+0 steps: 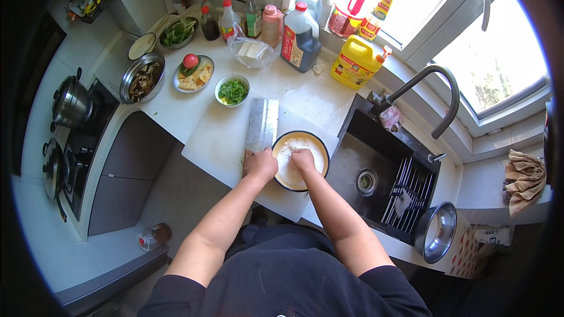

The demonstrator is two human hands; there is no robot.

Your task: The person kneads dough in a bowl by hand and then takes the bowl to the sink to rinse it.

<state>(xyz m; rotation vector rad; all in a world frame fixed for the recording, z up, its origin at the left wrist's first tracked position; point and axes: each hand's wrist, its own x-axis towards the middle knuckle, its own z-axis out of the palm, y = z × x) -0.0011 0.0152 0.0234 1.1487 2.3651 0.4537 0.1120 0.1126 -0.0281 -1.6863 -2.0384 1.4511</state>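
A round bowl with a dark rim (325, 148) holds a white, powdery or doughy mass (288, 171). My left hand (262, 164) is closed at the bowl's left edge and grips its rim. Inside the bowl, my right hand (302, 160) is closed with its knuckles up, down at the white mass; what its fingers hold, if anything, is hidden. A cleaver (262, 124) lies flat on the white cutting board (210, 135), its handle partly behind my left hand. Just beyond sits a small bowl of chopped greens (232, 90).
A black sink (353, 170) with a tall tap (449, 91) is on the right, a steel basin (436, 232) near it. Several bottles, a soy-coloured jug (299, 38) and a yellow jug (356, 61) line the back. A plate (194, 73), a bowl of mushrooms (142, 78) and a stove (88, 141) stand left.
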